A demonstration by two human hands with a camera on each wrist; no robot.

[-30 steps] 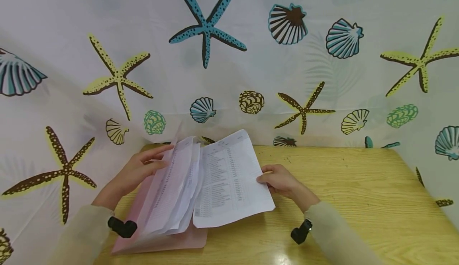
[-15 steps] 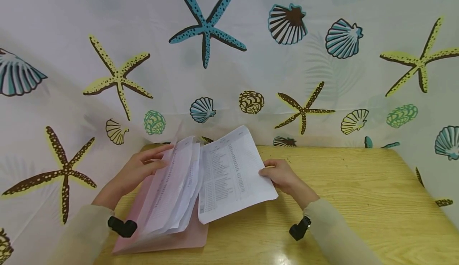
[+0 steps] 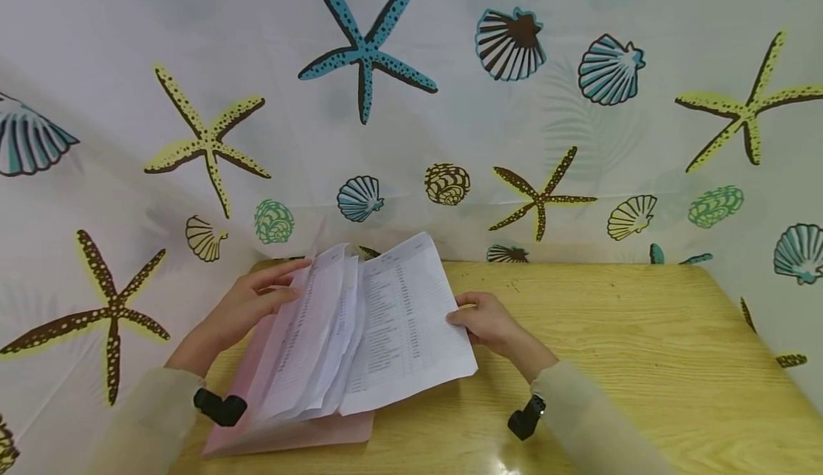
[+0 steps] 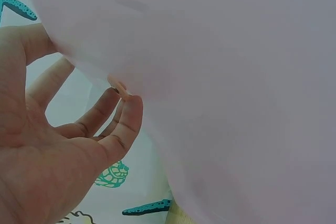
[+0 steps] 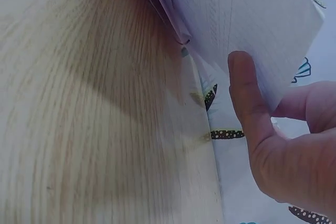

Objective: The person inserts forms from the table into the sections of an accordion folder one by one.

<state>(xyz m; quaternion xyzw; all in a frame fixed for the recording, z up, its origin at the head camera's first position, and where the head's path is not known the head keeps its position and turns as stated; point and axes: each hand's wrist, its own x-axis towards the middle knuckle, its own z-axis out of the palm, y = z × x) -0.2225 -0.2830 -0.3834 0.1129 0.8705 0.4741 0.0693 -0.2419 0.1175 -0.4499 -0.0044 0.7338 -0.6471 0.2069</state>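
Observation:
A pink translucent folder (image 3: 347, 428) stands spread on the left of the table with printed papers (image 3: 311, 332) inside. My left hand (image 3: 241, 307) holds its raised front cover by the edge; in the left wrist view the fingers curl at the rim of the pale pink cover (image 4: 226, 77). To the right of the folder a printed sheet (image 3: 405, 332) is tilted up, its left edge against the other papers. My right hand (image 3: 491, 325) pinches this sheet's right edge, thumb on the printed face. The right wrist view shows the thumb lying along the paper (image 5: 252, 24).
The wooden table (image 3: 611, 361) stretches to the right of the folder. A white cloth (image 3: 398, 132) printed with starfish and shells hangs behind it and along the sides. Each wrist wears a small black camera (image 3: 527, 418).
My right hand first lifts the sheet slightly up and right, then brings it back left and down against the papers in the folder. My left hand keeps its hold on the cover.

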